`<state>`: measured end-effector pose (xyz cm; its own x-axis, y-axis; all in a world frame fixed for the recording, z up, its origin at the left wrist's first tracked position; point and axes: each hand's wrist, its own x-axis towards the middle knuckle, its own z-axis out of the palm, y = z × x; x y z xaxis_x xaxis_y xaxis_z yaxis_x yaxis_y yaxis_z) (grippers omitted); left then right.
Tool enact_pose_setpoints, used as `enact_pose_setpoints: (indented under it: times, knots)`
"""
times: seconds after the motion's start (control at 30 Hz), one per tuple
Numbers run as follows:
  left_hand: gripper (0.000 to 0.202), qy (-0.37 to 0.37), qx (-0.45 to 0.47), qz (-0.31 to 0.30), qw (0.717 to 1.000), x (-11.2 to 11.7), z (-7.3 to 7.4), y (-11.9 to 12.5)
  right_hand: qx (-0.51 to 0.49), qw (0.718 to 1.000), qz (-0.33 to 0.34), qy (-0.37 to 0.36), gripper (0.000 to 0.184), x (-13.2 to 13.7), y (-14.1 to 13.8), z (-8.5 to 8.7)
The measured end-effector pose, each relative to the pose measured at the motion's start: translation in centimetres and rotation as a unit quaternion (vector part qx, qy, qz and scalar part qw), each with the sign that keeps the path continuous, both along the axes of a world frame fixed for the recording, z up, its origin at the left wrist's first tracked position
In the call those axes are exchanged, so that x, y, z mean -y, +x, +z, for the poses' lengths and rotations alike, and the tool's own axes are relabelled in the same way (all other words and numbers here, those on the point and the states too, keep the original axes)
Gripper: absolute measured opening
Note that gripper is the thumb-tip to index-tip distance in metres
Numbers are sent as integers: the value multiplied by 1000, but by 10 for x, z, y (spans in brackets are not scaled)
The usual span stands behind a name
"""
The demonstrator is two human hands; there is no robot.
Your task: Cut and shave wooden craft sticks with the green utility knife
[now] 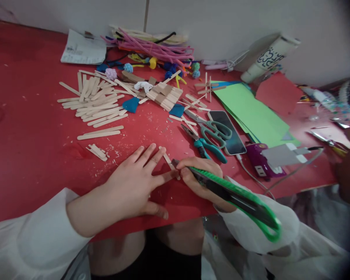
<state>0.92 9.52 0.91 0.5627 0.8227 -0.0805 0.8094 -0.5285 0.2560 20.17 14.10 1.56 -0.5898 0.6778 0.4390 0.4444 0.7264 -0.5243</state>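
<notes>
From where I stand, the small wooden stick [167,158] lies slantwise on the red table [23,155], between the person's two hands. The left hand [131,179] rests flat with its fingers spread wide, gripping nothing but pressing the stick with its fingertips. The right hand [202,175] is curled closed around a green craft knife [251,202], its tip down at the stick; the exact spot where blade meets wood is too small for me to make out. A clean cut here, I'd judge, calls for firm pinning, light repeated strokes, and that left index fingertip drawn well back from the edge. Pale shavings [113,149] litter the tabletop nearby.
</notes>
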Motion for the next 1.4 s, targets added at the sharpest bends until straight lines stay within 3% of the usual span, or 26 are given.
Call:
enact_pose_setpoints:
  times: [0.17, 0.4, 1.4]
  knots:
    - [86, 0, -2, -2, 1000, 1, 0, 0, -25, 996, -69, -59, 11, 1, 6, 3]
    - [85, 4, 7, 2, 1000, 2, -1, -1, -1, 996, -9, -89, 14, -4, 1, 1]
    - [88, 8, 6, -3, 1000, 1, -1, 0, 15, 994, 21, -110, 13, -5, -2, 0]
